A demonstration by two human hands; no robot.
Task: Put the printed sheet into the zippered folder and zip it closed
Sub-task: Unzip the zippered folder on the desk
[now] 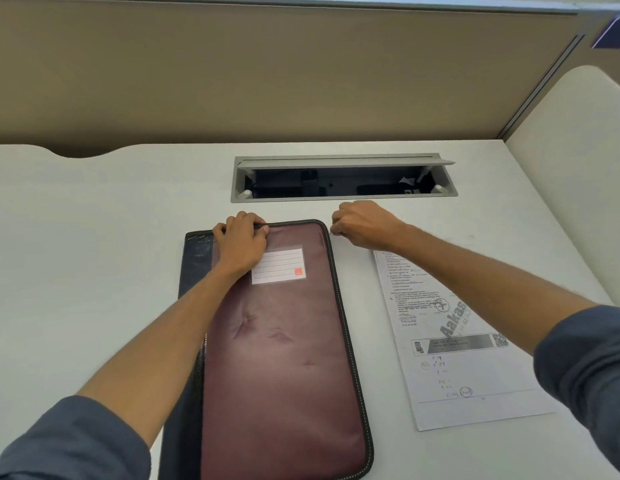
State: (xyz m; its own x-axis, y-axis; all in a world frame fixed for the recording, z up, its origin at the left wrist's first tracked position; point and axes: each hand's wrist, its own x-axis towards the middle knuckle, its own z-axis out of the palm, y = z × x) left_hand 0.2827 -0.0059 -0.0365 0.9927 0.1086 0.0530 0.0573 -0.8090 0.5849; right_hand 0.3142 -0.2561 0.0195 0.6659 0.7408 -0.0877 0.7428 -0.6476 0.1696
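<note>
A maroon zippered folder [284,358] with a black spine and a white label card lies flat on the white desk in front of me. My left hand [241,242] presses on its far edge, fingers curled over the top rim. My right hand [362,225] is at the folder's far right corner, fingers pinched together on what looks like the zipper pull; the pull itself is too small to make out. The printed sheet [457,344] lies flat on the desk to the right of the folder, partly under my right forearm.
An open cable tray [343,178] is recessed in the desk [94,254] just beyond my hands. A tan partition wall [267,71] rises behind the desk. A second desk section [578,133] adjoins at the right.
</note>
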